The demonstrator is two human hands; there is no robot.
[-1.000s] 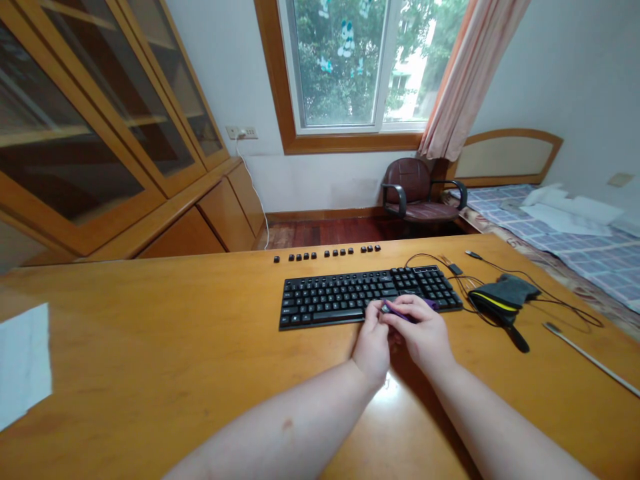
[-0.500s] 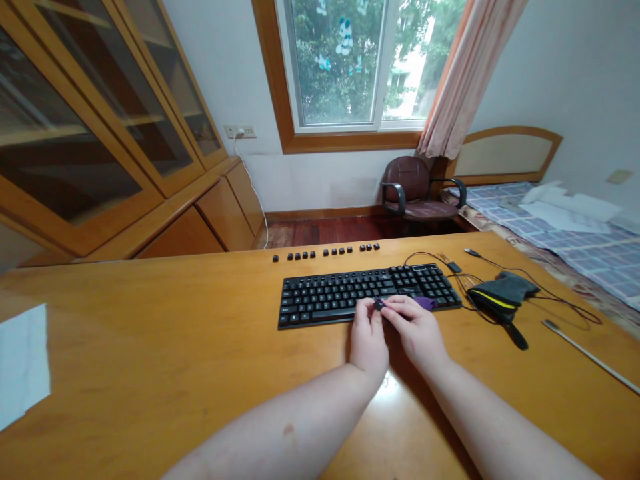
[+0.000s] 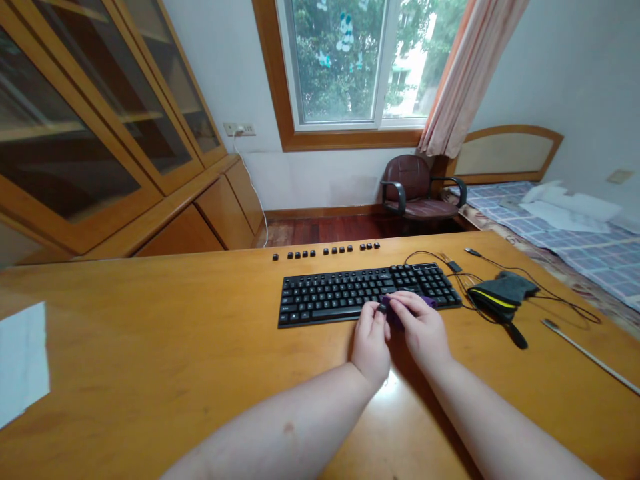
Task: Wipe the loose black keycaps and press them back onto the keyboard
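A small black keycap (image 3: 382, 308) is pinched between the thumb and fingers of the left hand (image 3: 371, 343). A purple cloth (image 3: 430, 302) is grasped in the fingers of the right hand (image 3: 420, 327), part of it bunched toward the keycap and part showing at the hand's far side. Both hands are brought close together above the front side of a black full-size keyboard (image 3: 330, 297), by which the right half of the surface (image 3: 150, 360) is partly covered, nearer the far edge than the foreground. Some of its lower keys are hidden by the hands.

Beyond the keyboard, twelve loose keycaps (image 3: 326, 251) are lined up along the far edge in groups of one, four, four and three, counted from the left. Toward the far right corner, a small black piece with thin wires (image 3: 454, 266) and a black USB cable (image 3: 473, 252) are laid. Nearer the right edge, a dark grey article with a yellow stripe (image 3: 500, 293) is set down on the cable, and a slim pale rod with a dark tip (image 3: 590, 355) is placed slantwise. On the left part of the surface, white paper (image 3: 23, 363) is seen. Past the far edge, a maroon armchair (image 3: 407, 183) is stood below a window (image 3: 340, 73).
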